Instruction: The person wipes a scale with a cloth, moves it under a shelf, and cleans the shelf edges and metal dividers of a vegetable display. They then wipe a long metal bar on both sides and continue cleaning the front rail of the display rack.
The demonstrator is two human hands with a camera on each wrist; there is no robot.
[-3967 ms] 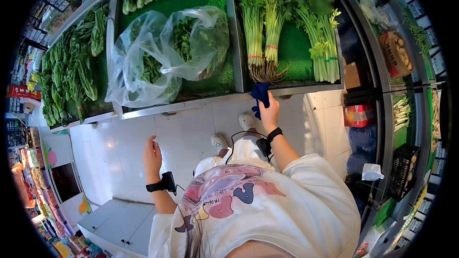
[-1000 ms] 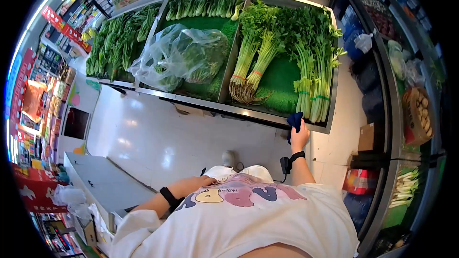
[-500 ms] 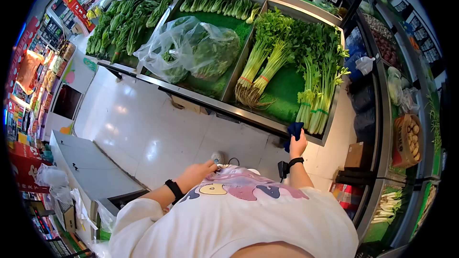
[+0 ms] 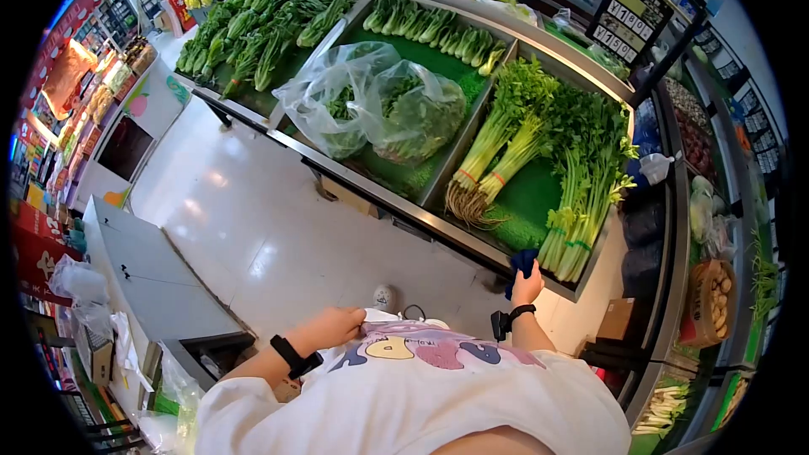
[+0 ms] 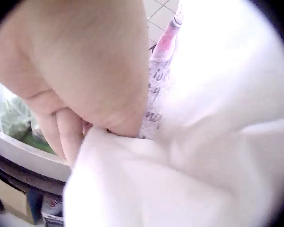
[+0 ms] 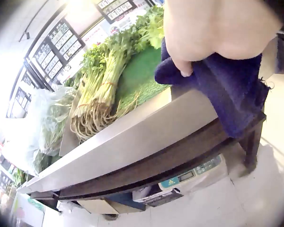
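Observation:
My right hand [image 4: 528,285] grips a dark blue cloth [image 6: 232,94] against the metal front edge [image 6: 132,130] of the vegetable stand, near its right corner. Part of the cloth drapes down over the edge in the right wrist view. Just behind it, celery bunches with green bands [image 4: 566,246] lie on green matting. My left hand [image 4: 333,326] is at the front of the white T-shirt [image 4: 404,409]. Its curled fingers pinch the shirt fabric [image 5: 132,165] in the left wrist view, and the fingertips are hidden in the folds.
Rooted celery bunches [image 4: 497,177], bagged greens [image 4: 417,114] and leafy greens [image 4: 261,29] fill the stand's sections. A grey cabinet [image 4: 160,270] stands at left. Shelving at right holds a box of potatoes [image 4: 710,303]. White floor tiles [image 4: 244,211] lie before the stand.
My right hand has slid the cloth rightward along the stand's edge toward the corner. The left hand, earlier held out over the floor, has come to the shirt. My view has turned.

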